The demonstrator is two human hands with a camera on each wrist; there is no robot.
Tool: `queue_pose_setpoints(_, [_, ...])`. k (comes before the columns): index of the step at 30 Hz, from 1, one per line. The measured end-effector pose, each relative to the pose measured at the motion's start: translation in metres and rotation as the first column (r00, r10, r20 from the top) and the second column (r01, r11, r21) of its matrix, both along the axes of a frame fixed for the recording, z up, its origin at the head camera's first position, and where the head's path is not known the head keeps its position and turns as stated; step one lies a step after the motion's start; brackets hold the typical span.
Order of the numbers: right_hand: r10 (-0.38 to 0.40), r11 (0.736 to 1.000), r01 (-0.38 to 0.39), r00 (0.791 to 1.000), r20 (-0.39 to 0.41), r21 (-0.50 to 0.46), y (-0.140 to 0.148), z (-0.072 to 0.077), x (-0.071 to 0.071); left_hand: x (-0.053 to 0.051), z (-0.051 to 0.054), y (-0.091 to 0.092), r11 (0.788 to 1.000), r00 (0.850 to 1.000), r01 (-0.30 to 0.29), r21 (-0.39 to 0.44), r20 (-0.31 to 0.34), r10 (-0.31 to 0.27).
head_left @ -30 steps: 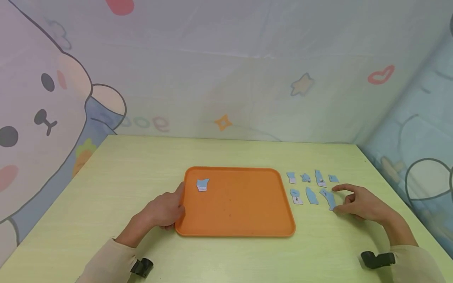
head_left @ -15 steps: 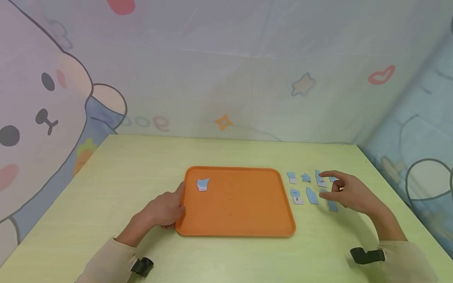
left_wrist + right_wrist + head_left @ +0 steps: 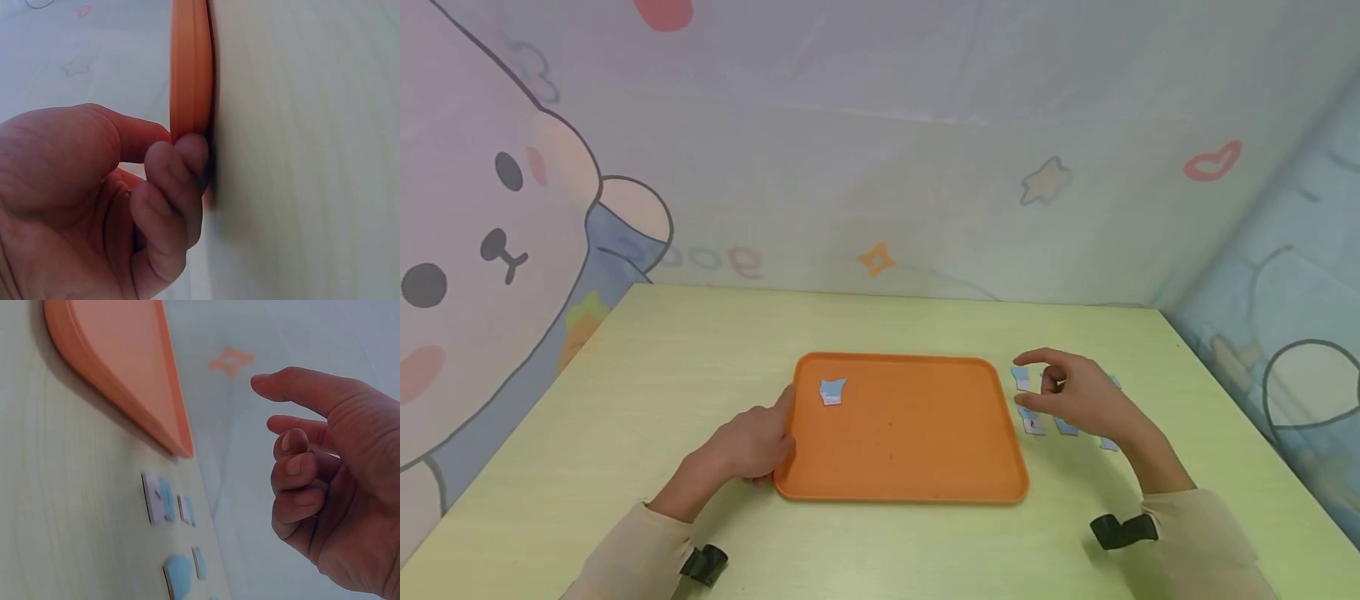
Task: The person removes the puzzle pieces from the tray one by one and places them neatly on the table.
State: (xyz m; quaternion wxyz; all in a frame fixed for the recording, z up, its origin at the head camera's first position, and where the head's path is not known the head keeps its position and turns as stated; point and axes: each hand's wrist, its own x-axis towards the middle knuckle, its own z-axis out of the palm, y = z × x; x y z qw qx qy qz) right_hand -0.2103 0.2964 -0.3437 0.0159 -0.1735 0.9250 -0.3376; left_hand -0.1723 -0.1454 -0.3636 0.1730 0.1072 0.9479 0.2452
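An orange tray (image 3: 910, 433) lies on the table. My left hand (image 3: 752, 442) grips its left rim, thumb on top and fingers curled beneath, as the left wrist view shows. Near the tray's upper left corner lies a blue-and-white puzzle piece (image 3: 832, 392). My right hand (image 3: 1078, 396) hovers over the group of pieces right of the tray, thumb and index finger apart and holding nothing, other fingers curled. Below it show a blue-and-white piece (image 3: 1020, 378), a piece with a dark mark (image 3: 1033, 425) and a blue piece (image 3: 1066, 427); the hand partly hides several others.
The pale yellow-green table (image 3: 895, 550) ends at a printed cloth backdrop (image 3: 850, 167) behind and at the sides. Several thin pieces, including a light blue piece (image 3: 179, 575), lie flat close to the tray's right side. Black wrist cameras sit at both sleeves.
My right hand has moved left, from the piece at the lower right of the group to above the pieces nearest the tray. The left hand stays on the tray's rim.
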Motion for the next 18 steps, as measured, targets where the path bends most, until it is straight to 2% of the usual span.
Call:
queue_pose_setpoints(13, [0.046,0.998,-0.045,0.999,0.013,-0.051,-0.05,-0.005,-0.004,-0.004,-0.002,0.0,1.0,1.0,-0.01,-0.005,0.012,0.01])
queue_pose_setpoints(18, [0.076,0.996,-0.076,0.997,0.004,-0.038,-0.066,-0.007,-0.007,-0.003,-0.002,0.001,1.0,1.0,-0.008,-0.013,0.009,0.008])
